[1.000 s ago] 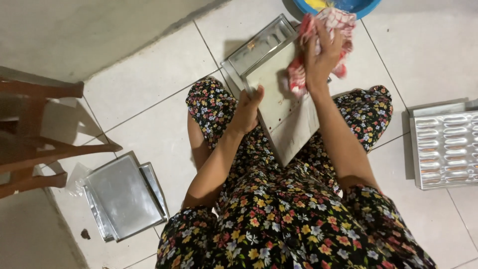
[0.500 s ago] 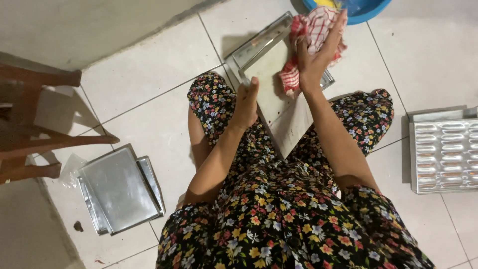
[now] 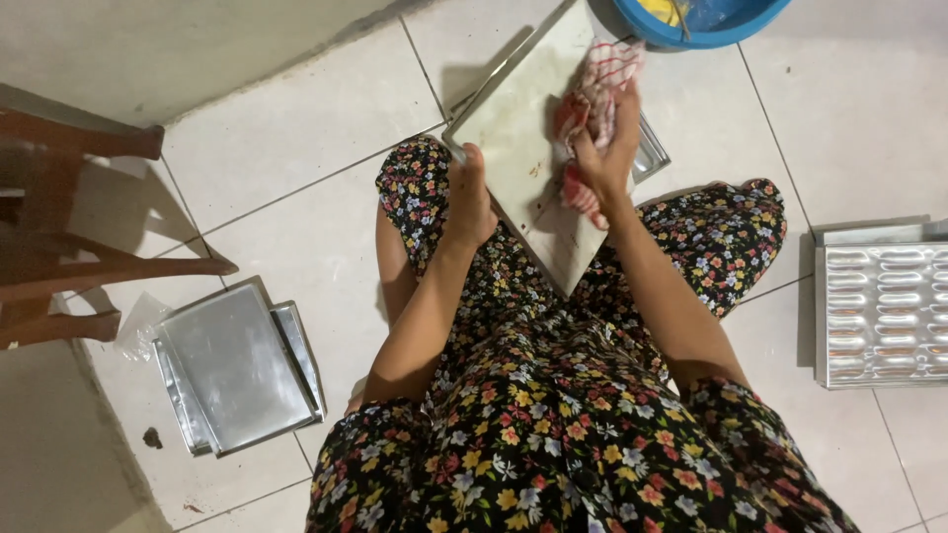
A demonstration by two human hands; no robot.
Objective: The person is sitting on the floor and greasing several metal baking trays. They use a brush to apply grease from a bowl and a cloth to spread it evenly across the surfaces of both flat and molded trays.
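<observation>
Flat metal baking tray [image 3: 513, 128] sits tilted across my lap, running from 12 o'clock down toward frame centre, lower corner resting on the floral dress [image 3: 553, 424]. My left hand [image 3: 470, 197] is clamped on the tray's left edge, fingers curled around the rim, thumb on top. My right hand [image 3: 604, 148] is closed tight around a bunched red-and-white checked cloth [image 3: 592, 109], pressing it onto the tray face near the right edge. Some smears visible on the tray surface. Under the tray at 1 o'clock, part of another metal tray [image 3: 652, 153] pokes out. Blue basin [image 3: 706, 25] at 12–1 o'clock, touching frame top, something yellow inside. At 3 o'clock on the floor tiles [image 3: 296, 148], a moulded tray [image 3: 879, 311] with rows of oblong cavities. At 8 o'clock, a stack of flat trays [image 3: 237, 365]. Wooden stool legs [image 3: 89, 266] at 9 o'clock.
</observation>
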